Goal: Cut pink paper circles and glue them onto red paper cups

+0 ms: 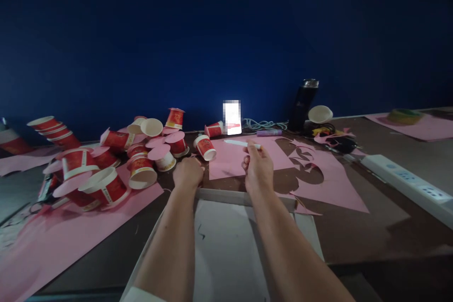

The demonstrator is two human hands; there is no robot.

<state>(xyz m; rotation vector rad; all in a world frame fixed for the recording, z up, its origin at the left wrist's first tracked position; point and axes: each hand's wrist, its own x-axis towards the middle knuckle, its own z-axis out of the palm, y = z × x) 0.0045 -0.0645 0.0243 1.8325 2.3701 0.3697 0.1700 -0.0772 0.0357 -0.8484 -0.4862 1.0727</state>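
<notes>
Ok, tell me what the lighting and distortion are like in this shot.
Head view: dim overall, the blue wall nearly black at the top corners; the lit phone screen glares white; wide-angle stretch along the forearms; the right hand holds a white pen, the left hand is closed.

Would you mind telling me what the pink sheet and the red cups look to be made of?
The pink sheet looks like matte craft paper: flat, thin, with no shine. The red cups look like printed paper cups, judging by their rolled rims and plain cream insides. The right hand holds a white pen.
</notes>
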